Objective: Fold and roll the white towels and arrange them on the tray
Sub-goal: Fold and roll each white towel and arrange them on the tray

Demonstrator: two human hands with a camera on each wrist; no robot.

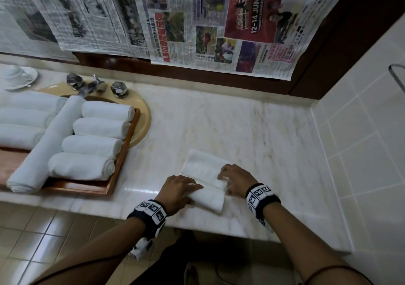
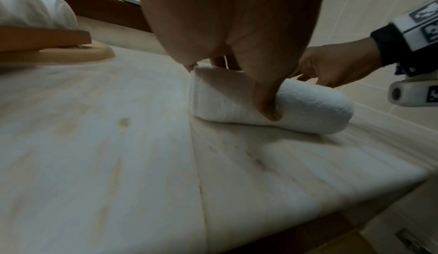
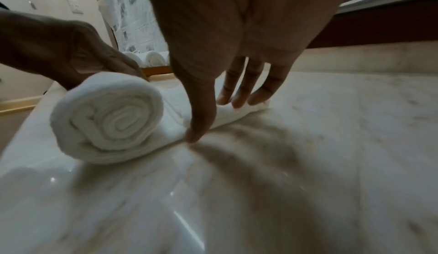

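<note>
You are standing at a pale marble surface (image 1: 252, 126), part-way through rolling one white towel (image 1: 206, 175). It lies close to the near edge, at about 6 o'clock in the head view. The near part is already wound into a tight roll, and the flat remainder stretches away toward 12 o'clock.

Your left hand (image 1: 177, 191) grips the roll's left end, thumb pressed into the near side and fingers curled over the top. Your right hand (image 1: 235, 178) has straight, loosely spread fingers (image 3: 241, 97) pressing down on the flat part, with the thumb tip touching the surface beside the towel's edge.

At 9 o'clock a wooden tray (image 1: 122, 153) sits over a beige sink (image 1: 143, 122) and carries many finished rolled towels (image 1: 92, 145), one long roll lying diagonally across the middle.

The step in hand looks like rolling. The next move likely calls for both hands to push the roll evenly away over the flat part, keeping its ends level, before carrying it to the tray.
</note>
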